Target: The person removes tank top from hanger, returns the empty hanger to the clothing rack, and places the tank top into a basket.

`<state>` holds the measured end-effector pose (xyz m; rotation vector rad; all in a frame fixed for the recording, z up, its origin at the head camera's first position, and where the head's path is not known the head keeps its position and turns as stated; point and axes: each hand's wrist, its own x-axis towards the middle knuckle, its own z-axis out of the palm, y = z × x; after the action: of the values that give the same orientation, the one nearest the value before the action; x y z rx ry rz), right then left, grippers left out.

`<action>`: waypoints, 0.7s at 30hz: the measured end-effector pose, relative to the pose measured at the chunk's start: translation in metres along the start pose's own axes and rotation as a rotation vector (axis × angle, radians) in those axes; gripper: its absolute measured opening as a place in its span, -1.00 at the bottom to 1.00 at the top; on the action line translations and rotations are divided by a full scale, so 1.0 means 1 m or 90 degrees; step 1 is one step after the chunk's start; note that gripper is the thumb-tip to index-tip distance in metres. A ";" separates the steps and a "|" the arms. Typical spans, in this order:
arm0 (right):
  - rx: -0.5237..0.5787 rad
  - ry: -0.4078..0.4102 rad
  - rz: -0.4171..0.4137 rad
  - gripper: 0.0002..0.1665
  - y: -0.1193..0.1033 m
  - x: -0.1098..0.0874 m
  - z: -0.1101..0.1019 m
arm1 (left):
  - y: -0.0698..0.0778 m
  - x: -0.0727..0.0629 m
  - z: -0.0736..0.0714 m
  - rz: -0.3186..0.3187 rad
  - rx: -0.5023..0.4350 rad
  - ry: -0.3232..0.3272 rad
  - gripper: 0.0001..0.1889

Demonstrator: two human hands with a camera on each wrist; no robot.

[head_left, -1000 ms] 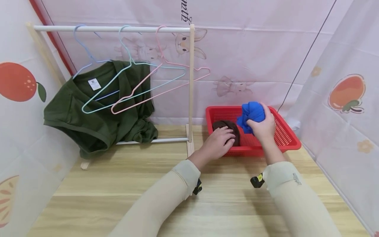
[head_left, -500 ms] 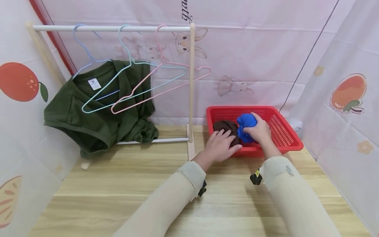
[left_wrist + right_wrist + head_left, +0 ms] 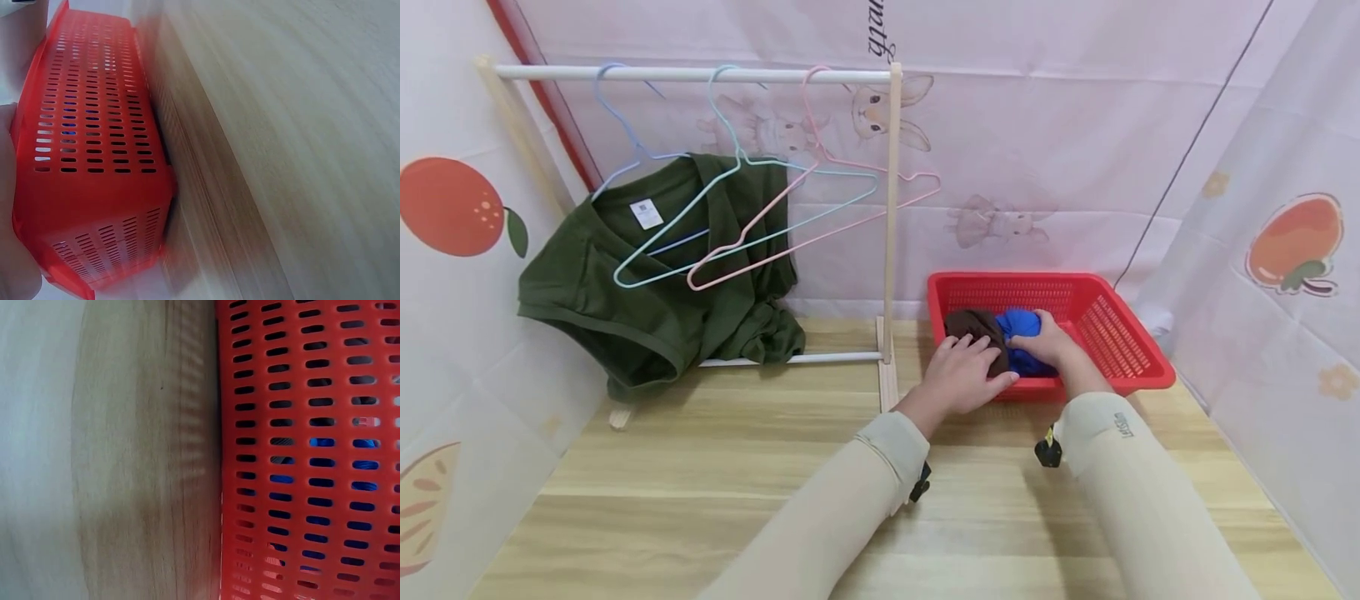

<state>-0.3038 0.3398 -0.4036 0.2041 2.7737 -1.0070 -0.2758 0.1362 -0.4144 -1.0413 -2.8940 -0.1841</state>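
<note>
A red plastic basket (image 3: 1131, 382) stands on the wooden table, holding two bundled cloths side by side. My left hand (image 3: 957, 379) lies over the basket's front left rim, its fingers spread on the dark brown cloth (image 3: 973, 322). Inside the basket, right against the brown one, my right hand (image 3: 1058, 343) grips the bright blue cloth (image 3: 1019, 322) with thumb and fingers. Part of the left hand (image 3: 14, 244) shows at the basket rim in the left wrist view. In the right wrist view, bits of blue cloth (image 3: 322, 462) show through the basket's slots.
Left of the basket stands a rack with a white rail (image 3: 692, 74) and wooden posts (image 3: 892, 217). A dark green shirt (image 3: 647, 283) hangs there on a blue hanger (image 3: 619, 112). Beside it hang a mint hanger (image 3: 726, 117) and a pink hanger (image 3: 811, 108). Printed curtains surround the table.
My right hand has lowered the blue cloth from above the basket down into it, next to the brown cloth. The left hand has shifted slightly right, its thumb now spread out along the rim.
</note>
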 end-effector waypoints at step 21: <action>-0.176 -0.063 0.134 0.21 -0.002 0.007 0.009 | 0.002 0.000 -0.002 -0.015 -0.007 -0.018 -0.29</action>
<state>-0.3103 0.3334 -0.4106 0.3829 2.6926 -0.5617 -0.2743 0.1373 -0.4121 -1.0198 -2.9346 -0.1895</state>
